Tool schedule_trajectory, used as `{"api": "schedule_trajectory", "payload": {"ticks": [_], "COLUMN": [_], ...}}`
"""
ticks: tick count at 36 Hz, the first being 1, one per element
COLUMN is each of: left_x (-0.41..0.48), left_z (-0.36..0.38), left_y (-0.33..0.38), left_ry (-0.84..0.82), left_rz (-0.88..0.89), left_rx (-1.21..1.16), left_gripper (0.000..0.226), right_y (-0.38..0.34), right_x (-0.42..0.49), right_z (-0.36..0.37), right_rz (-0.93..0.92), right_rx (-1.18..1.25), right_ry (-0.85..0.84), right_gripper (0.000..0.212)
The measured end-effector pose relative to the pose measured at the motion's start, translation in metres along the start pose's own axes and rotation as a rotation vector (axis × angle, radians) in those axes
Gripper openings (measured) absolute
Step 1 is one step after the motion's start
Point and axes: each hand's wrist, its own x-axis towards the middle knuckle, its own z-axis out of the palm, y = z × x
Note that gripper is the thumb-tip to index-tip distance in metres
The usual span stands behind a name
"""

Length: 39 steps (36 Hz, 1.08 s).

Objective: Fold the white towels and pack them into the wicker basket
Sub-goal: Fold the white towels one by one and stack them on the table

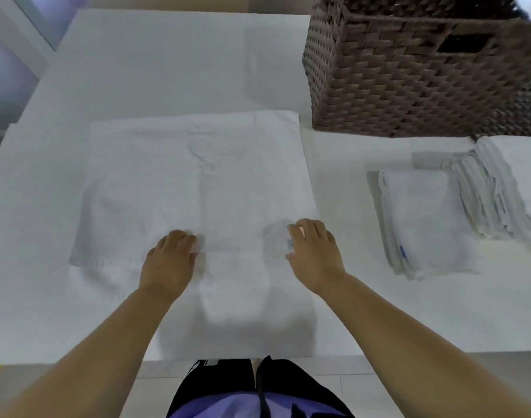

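A white towel [195, 176] lies spread flat in the middle of the white table [348, 297]. My left hand [167, 260] rests on its near edge, fingers curled over the hem. My right hand [314, 253] sits at the towel's near right corner, fingers curled and pinching the cloth by a small label. The brown wicker basket [408, 73] stands at the back right of the table, its inside hidden from this angle.
A stack of folded white towels [427, 224] lies on the table to the right, and a looser pile of white towels [496, 188] sits beyond it. The table's front edge runs just before my body, with floor tiles below.
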Motion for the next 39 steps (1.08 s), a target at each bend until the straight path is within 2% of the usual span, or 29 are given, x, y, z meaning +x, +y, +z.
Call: {"api": "schedule_trajectory", "payload": {"ticks": [8,11,13,16,20,24,28,32,35,39], "left_x": [-0.011,-0.011,-0.010,-0.010,-0.004,0.003,0.005,-0.001,-0.005,-0.006], "left_z": [-0.009,-0.011,-0.011,-0.010,-0.013,-0.018,-0.020,-0.021,-0.030,-0.068], "left_y": [-0.052,-0.062,-0.066,-0.068,-0.074,-0.082,-0.087,-0.095,-0.099,-0.094], "left_ry": [0.043,0.043,0.045,0.073,0.135,0.107,0.089,0.106,0.141,0.260], "left_rz": [-0.180,-0.241,-0.246,-0.248,-0.231,-0.218,-0.188,-0.171,-0.113,-0.076], "left_rx": [0.002,-0.034,-0.077,-0.129,-0.149,-0.135,-0.156,-0.198,-0.232,-0.203], "left_gripper": [0.030,0.035,0.034,0.027,0.024,0.028,0.027,0.022,0.022,0.022], "right_y": [-0.003,-0.003,-0.005,-0.009,-0.018,-0.026,-0.030,-0.030,-0.029,-0.025], "right_x": [0.022,0.024,0.026,0.027,0.028,0.029,0.026,0.029,0.034,0.036], "right_z": [0.005,0.002,0.000,-0.002,0.000,0.008,0.000,-0.013,-0.028,-0.060], "right_rz": [-0.016,-0.031,-0.035,-0.017,0.033,0.050,0.035,0.061,0.069,0.010], "right_rx": [-0.199,-0.246,-0.288,-0.334,-0.387,-0.399,-0.428,-0.336,-0.193,-0.003], "right_ry": [-0.113,-0.147,-0.174,-0.197,-0.215,-0.177,-0.176,-0.195,-0.094,0.195], "right_gripper": [0.033,0.038,0.043,0.039,0.053,0.048,0.032,0.035,0.035,0.042]}}
